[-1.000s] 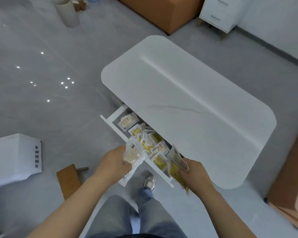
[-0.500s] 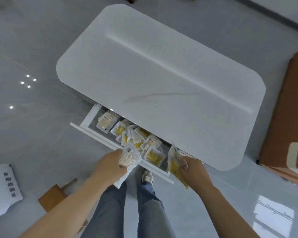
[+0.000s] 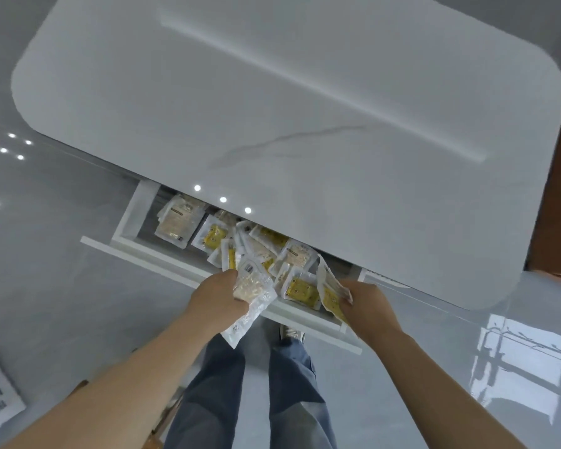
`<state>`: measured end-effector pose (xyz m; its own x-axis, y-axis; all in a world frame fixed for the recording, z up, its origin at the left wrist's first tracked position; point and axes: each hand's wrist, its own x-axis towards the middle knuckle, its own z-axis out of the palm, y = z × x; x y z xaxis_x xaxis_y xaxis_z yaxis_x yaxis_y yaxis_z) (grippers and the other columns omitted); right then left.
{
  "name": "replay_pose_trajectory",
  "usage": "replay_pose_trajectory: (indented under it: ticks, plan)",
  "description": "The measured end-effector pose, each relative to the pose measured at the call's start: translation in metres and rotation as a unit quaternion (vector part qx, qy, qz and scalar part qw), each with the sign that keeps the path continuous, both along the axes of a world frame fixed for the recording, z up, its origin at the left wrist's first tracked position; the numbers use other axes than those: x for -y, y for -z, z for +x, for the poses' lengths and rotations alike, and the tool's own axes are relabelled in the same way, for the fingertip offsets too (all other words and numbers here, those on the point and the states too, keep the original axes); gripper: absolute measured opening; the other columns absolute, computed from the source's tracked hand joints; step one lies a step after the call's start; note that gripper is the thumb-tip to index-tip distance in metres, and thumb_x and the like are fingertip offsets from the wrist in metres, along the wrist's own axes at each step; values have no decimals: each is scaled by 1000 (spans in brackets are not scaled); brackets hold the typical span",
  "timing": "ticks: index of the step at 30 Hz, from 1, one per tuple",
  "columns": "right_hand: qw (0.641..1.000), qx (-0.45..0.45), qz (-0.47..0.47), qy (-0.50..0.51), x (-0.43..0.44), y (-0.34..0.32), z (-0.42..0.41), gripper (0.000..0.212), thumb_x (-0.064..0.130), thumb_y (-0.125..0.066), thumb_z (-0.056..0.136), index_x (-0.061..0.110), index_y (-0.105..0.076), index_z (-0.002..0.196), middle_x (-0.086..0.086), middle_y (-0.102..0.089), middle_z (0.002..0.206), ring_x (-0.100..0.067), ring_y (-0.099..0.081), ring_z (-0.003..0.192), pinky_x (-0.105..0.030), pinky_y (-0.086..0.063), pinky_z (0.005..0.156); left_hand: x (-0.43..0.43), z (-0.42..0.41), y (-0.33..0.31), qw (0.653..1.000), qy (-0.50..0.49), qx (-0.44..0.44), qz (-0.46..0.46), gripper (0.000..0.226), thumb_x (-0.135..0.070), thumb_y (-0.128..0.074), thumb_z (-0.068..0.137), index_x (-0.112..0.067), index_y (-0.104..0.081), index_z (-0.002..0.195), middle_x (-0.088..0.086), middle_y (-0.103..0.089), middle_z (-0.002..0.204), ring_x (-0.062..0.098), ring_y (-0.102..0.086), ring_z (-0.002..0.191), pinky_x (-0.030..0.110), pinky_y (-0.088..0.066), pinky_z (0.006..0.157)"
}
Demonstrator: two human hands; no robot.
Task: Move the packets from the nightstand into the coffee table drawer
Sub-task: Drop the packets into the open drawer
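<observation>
No print is legible from here; the packets [image 3: 178, 222] in the drawer [image 3: 132, 212] bear dark label strips [image 3: 177, 212], all blurred.

A person's left hand [image 3: 219, 301] gripped a clear packet [image 3: 251, 294] and the right hand [image 3: 368, 304] pinched a yellow packet [image 3: 331, 294] over the open drawer [image 3: 182, 268] of a white coffee table [image 3: 272, 108], with more packets [image 3: 259, 244] heaped just beyond both hands.

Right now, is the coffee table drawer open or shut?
Open: the drawer is pulled out from under the tabletop, packets visible inside.
</observation>
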<state>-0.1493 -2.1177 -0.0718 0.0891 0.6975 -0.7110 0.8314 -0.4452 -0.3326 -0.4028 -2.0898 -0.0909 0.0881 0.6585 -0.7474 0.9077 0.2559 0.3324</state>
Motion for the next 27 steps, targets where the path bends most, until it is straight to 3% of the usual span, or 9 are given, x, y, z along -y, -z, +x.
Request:
replay_pose_trajectory:
  ticks: [3, 6, 11, 17, 20, 23, 27]
  plan:
    - [1000, 6, 2, 5, 3, 36, -2, 26, 9, -45, 86, 29, -60, 81, 8, -51, 63, -19, -52, 64, -22, -34, 48, -4, 6, 31, 1000, -9, 6, 12, 25, -18, -57, 81, -19, -34, 72, -1, -43, 72, 15, -43, 66, 25, -32, 54]
    - [999, 30, 8, -9, 6, 69, -2, 27, 8, -45, 88, 25, -64, 95, 3, -55, 72, -23, -54, 69, -25, -35, 50, -6, 11, 57, 999, -25, 16, 26, 16, -18, -58, 80, -12, -43, 79, 4, -50, 75, 20, -50, 71, 30, -38, 57]
    - [993, 94, 26, -69, 2, 113, 2, 37, 7, -45, 90, 27, -56, 119, -6, -68, 93, -30, -64, 85, -29, -46, 66, -10, 19, 92, 998, -15, 38, 38, 19, -22, -61, 83, -15, -42, 84, -1, -50, 74, 17, -51, 71, 25, -35, 54]
    - [985, 147, 16, -92, -4, 153, 8, 34, 10, -42, 94, 23, -50, 124, -8, -68, 100, -30, -65, 89, -33, -51, 74, -18, 27, 117, 998, -13, 40, 48, 23, -25, -63, 84, -15, -44, 92, -2, -52, 81, 19, -54, 79, 27, -39, 61]
    - [987, 142, 24, -77, -1, 164, 8, 34, 20, -46, 95, 23, -48, 129, -9, -67, 104, -31, -64, 92, -32, -49, 73, -19, 28, 125, 998, 3, 37, 51, 27, -27, -63, 84, -15, -48, 102, 0, -55, 95, 20, -54, 86, 27, -41, 65]
    - [991, 122, 34, -50, 3, 165, 4, 26, 23, -48, 95, 20, -59, 119, -8, -68, 98, -28, -64, 86, -28, -46, 65, -18, 29, 127, 998, 2, 37, 52, 30, -27, -64, 83, -12, -50, 105, 5, -59, 101, 25, -57, 90, 30, -44, 68]
    - [994, 98, 42, -6, 6, 164, -1, 27, 17, -50, 92, 19, -64, 115, -10, -70, 100, -30, -64, 86, -33, -54, 72, -17, 29, 127, 998, -7, 37, 51, 31, -27, -65, 82, -10, -52, 104, 8, -62, 102, 27, -58, 91, 37, -51, 75]
